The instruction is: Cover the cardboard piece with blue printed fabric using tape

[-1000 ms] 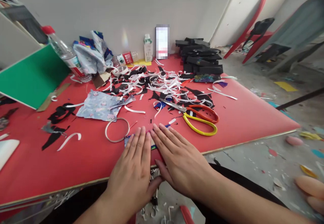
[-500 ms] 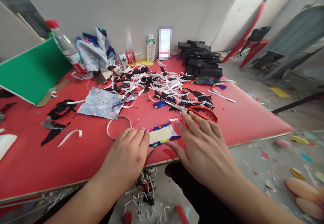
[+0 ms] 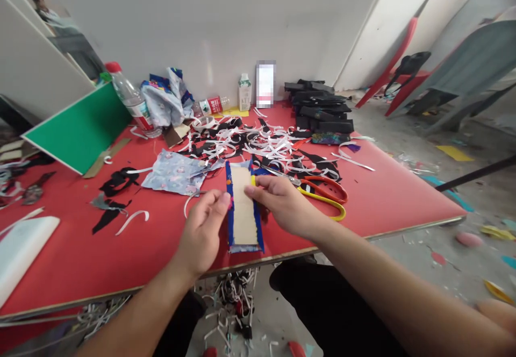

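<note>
A long cream-coloured strip with blue patterned fabric folded over its edges stands lengthwise away from me, near the table's front edge. My left hand pinches its left edge between thumb and fingers. On its right edge my right hand grips with the thumb on the cream face. Scissors with orange and yellow handles lie just beyond my right hand. A roll of tape or ring is partly hidden behind my left hand. Light blue patterned fabric lies to the left.
White and black scraps are heaped across the middle of the red table. Behind them are a small carton bottle, a phone and stacked black pieces. A green board and a plastic bottle stand left.
The fabric-edged strip has turned from lying crosswise to pointing away from me, and appears lifted. My right hand has moved from flat beside it to gripping its edge. The view has shifted.
</note>
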The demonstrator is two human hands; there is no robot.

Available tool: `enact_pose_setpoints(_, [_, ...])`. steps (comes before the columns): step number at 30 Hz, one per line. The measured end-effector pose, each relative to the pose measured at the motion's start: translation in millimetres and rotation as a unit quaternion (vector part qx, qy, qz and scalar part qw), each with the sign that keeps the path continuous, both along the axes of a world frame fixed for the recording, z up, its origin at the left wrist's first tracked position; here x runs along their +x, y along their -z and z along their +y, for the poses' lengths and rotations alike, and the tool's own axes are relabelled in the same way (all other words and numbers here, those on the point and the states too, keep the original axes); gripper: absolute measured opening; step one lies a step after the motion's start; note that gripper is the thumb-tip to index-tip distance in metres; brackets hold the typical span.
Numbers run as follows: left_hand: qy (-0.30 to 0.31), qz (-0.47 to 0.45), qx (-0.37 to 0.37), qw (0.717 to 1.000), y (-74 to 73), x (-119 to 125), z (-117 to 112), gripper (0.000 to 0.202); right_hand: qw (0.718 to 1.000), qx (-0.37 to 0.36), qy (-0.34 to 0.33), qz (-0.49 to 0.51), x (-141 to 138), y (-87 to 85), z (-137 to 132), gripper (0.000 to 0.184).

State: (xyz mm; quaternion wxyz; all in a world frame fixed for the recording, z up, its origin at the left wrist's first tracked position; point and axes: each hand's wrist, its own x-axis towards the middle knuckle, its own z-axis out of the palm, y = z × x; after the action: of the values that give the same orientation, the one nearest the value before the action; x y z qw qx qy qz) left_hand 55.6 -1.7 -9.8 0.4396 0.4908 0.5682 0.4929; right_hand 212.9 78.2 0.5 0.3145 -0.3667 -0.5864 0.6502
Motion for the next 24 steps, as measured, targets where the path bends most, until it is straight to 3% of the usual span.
enact_pose_setpoints(2, [0.023,-0.042,-0.012,0.999,0.5,-4,1,0.044,0.997,0.047,0.056,-0.007,-6,3.4,-3,0.042])
enact_pose_setpoints(5, [0.024,-0.015,-0.014,1.000,5.3,-2,0,0.045,0.985,0.098,0.144,-0.016,-14,12.0,-15,0.042])
enact_pose_setpoints(11, [0.075,-0.044,-0.029,0.996,5.8,-1,-2,0.041,0.979,0.085,0.184,-0.005,-17,18.7,-29,0.041])
enact_pose_setpoints(14, [0.094,-0.097,-0.037,0.990,7.0,-4,-1,0.040,0.984,0.066,0.166,0.012,-14,19.3,-30,0.040])
enact_pose_setpoints(18, [0.061,-0.187,-0.025,0.980,11.5,-3,1,0.030,0.990,0.083,0.115,-0.007,-11,22.5,-29,0.046])
enact_pose_setpoints(24, [0.041,-0.198,-0.026,0.979,9.3,-2,2,0.034,0.982,0.137,0.118,-0.059,-7,22.4,-27,0.056])
